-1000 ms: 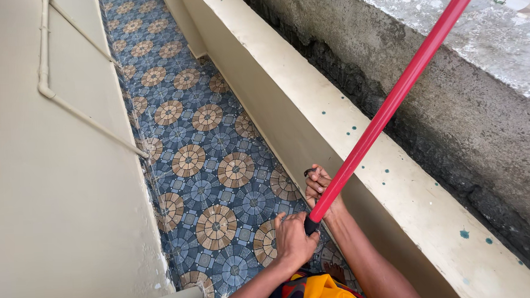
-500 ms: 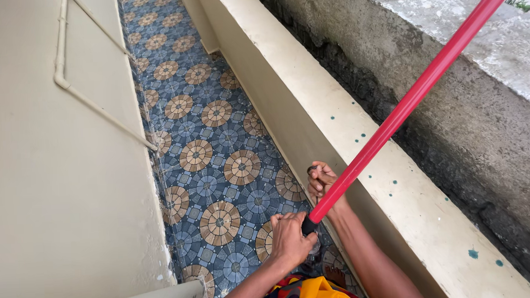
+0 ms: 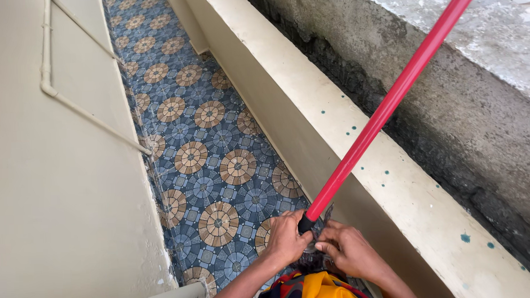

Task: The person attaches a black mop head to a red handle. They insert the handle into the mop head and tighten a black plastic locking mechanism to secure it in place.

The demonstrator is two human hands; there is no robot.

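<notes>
Gripping the red pole's (image 3: 387, 109) lower end with left hand (image 3: 287, 239); right hand (image 3: 351, 252) fingers curled, pinching just beside, underneath.

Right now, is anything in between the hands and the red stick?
Nothing is. The left hand is wrapped around the bottom end of the red stick, and the right hand has its fingers right beside that end.

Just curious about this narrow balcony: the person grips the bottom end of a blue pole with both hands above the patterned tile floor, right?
Not quite: the pole is red, not blue, as the head view shows. The left hand and right hand do meet at its bottom end, above the patterned tile floor.
</notes>
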